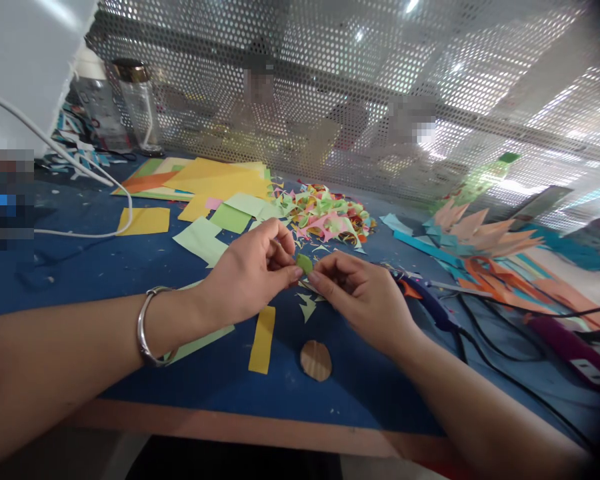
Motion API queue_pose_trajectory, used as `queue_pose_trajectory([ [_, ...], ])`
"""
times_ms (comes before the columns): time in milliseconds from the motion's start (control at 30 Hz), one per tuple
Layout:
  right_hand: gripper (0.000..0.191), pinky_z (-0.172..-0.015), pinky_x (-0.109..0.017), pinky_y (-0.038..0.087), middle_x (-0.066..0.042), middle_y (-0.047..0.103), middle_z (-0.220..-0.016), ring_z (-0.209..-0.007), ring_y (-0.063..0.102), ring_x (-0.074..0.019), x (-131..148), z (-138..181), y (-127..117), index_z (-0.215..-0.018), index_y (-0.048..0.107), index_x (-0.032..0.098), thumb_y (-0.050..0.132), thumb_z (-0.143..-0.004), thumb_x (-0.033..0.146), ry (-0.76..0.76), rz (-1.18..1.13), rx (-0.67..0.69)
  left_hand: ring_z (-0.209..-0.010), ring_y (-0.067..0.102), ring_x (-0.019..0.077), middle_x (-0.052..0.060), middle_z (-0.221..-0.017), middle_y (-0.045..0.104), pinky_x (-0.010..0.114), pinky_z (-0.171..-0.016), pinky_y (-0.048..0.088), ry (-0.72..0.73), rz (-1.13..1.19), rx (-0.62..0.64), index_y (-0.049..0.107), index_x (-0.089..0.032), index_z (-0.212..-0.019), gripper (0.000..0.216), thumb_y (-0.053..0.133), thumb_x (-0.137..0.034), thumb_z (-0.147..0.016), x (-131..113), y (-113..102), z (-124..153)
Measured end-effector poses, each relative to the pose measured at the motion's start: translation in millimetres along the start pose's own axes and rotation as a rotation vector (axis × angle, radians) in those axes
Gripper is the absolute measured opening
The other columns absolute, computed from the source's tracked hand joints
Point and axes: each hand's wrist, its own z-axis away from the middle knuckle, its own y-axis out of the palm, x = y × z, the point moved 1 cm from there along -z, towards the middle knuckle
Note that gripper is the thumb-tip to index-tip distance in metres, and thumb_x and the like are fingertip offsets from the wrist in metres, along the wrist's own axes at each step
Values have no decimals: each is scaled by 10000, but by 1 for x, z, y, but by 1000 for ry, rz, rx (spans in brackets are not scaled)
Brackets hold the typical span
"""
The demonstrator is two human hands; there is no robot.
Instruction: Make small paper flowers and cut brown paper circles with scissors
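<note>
Between my two hands is a small piece of green paper (305,263). The thumb and fingers of my left hand (253,273) pinch its left side, and my right hand (357,293) pinches its lower right side. Just below the hands lie pale green paper scraps (307,308). A yellow paper strip (262,340) rests on the blue tabletop under my left hand. Nearer the table's front edge is a round brown cardboard disc (316,361). Pale green paper (200,343) sticks out from under my left wrist.
Colored paper clippings (330,213) are heaped behind the hands. Stacked yellow sheets (220,177) lie at the back left, near two bottles (137,107). On the right are a blue glue gun (435,307), black cables, a purple power strip (570,350) and pointed orange paper (485,230).
</note>
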Motion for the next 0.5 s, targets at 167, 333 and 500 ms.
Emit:
queue_pose_trajectory([
  [167,186,-543,-251,372,28,509,-643,-577,458,-116,2,0,2,-779,613,198,601,-915,325,-33,51,-15,-637,631,119,-53,-659,607,263,-631,513,-30,35,-25,440,-216,-886,282,690,-135,-785,-1,3,1],
  [333,163,-540,-244,381,28,522,-648,-575,463,-110,3,0,1,-789,606,196,600,-911,305,-38,36,-34,-624,655,125,-46,-639,640,265,-642,531,-129,158,-32,474,-195,-934,312,727,-121,-768,-1,4,-1],
  [500,132,-534,-238,375,38,509,-635,-563,458,-102,2,0,2,-767,593,191,591,-886,247,-56,47,-39,-648,667,111,-24,-654,661,247,-686,542,-288,284,-3,593,-139,-1026,278,738,-132,-788,-2,5,-1],
])
